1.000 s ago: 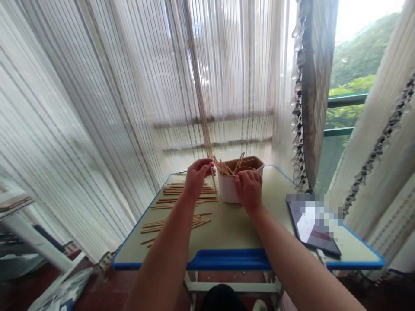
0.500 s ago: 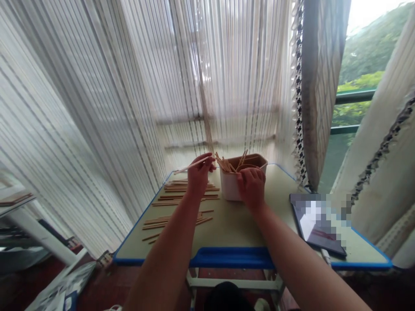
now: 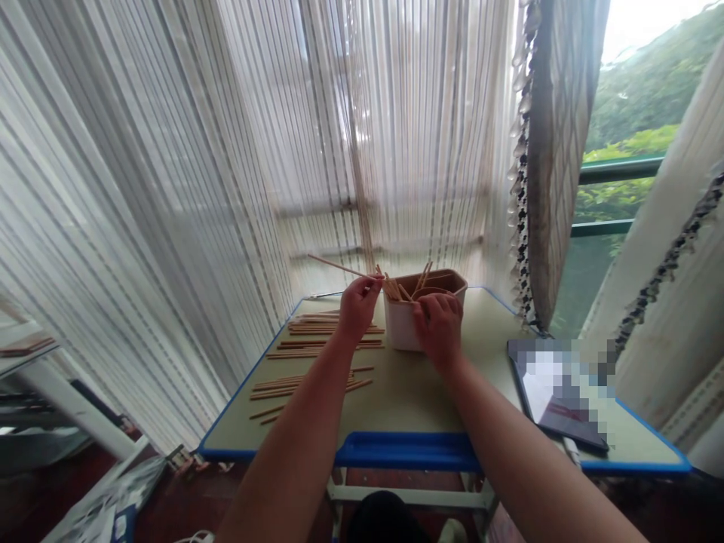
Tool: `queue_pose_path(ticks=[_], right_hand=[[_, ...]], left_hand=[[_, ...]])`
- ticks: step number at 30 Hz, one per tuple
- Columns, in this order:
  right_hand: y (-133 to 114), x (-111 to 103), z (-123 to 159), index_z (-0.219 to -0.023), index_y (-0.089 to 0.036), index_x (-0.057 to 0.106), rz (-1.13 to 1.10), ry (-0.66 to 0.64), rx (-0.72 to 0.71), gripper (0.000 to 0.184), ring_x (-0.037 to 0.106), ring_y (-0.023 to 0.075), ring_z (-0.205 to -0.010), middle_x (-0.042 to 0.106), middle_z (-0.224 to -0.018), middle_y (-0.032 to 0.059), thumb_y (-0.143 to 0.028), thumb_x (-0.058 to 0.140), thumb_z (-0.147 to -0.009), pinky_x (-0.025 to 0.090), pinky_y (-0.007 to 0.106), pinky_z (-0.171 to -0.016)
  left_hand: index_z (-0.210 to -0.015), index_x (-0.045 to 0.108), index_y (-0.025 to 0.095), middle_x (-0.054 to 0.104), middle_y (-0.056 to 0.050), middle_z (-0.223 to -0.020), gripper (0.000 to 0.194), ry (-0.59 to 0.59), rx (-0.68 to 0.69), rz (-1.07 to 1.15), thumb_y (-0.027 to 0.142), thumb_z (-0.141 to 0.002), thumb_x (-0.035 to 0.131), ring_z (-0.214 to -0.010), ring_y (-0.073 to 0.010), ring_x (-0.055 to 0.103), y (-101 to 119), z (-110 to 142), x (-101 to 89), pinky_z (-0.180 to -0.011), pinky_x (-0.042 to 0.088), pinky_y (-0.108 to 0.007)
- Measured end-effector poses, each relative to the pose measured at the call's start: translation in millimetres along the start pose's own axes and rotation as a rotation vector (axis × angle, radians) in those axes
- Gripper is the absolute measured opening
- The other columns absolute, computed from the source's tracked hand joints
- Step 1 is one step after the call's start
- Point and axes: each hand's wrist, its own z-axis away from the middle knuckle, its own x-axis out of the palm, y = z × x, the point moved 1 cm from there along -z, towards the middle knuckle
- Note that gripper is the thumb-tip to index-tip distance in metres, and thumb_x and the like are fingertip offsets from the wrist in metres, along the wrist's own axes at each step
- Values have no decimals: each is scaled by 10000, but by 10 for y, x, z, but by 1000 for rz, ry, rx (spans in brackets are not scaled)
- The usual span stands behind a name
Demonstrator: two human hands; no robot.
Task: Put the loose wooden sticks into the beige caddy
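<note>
Between the fingertips of my left hand [image 3: 362, 302] is one end of a thin wooden chopstick [image 3: 338, 265], its other end pointing up and to the left. This hand is just left of a white container [image 3: 400, 328] with a brown inside. Several chopsticks [image 3: 391, 286] lean in the container's left part, and a couple more stick up farther back. My right hand [image 3: 440, 320] is closed over the container's front rim. More chopsticks [image 3: 277, 388] lie in loose groups on the table to the left, partly hidden by my left forearm.
The pale table [image 3: 401, 400] has a blue edge and a blue tray [image 3: 407, 450] at its front. A tablet [image 3: 543, 392] with a white cable plug lies at the right. Striped curtains [image 3: 254, 151] hang right behind the table. A white frame [image 3: 96, 415] stands at the left.
My left hand has moved slightly right and closer to the container. The chopstick in it has swung so its free end points up instead of down. My right hand stays on the rim.
</note>
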Motion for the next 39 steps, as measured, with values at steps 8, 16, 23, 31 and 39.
queue_pose_path(ticks=[8,16,23,31,39], right_hand=[[-17,-5,18,-762,-222,555,-16,-24,4,146,483,205,-879,585,-796,35,-267,463,-866,323,396,-972],[-27,-26,12,-755,-222,553,14,-44,-34,154,473,211,-867,579,-780,41,-279,458,-862,345,380,-911],[-23,-22,17,-781,-220,555,21,-51,-36,141,476,214,-879,589,-800,43,-273,456,-866,326,385,-950],[-40,-35,5,-779,-221,560,2,-55,-20,143,474,213,-878,593,-803,45,-270,456,-864,327,396,-956],[-51,-24,13,-779,-219,550,8,-49,-30,136,472,207,-879,589,-805,38,-268,461,-870,326,381,-963]], left_hand=[[-907,696,177,636,-53,-798,401,26,143,-140,469,-892,421,-716,-134,579,116,32,-21,-663,448,-246],[-1089,630,194,533,-72,-954,360,79,282,-313,426,-900,430,-841,-156,552,69,29,10,-792,460,-291],[-858,664,172,538,-86,-949,382,85,330,-402,422,-915,381,-944,-195,526,97,38,29,-885,419,-347],[-830,662,174,563,-92,-997,616,147,298,-380,511,-934,158,-1034,-204,490,73,50,64,-963,350,-374],[-786,676,155,559,-121,-982,672,161,232,-405,533,-924,137,-1022,-235,477,108,47,57,-948,337,-412]])
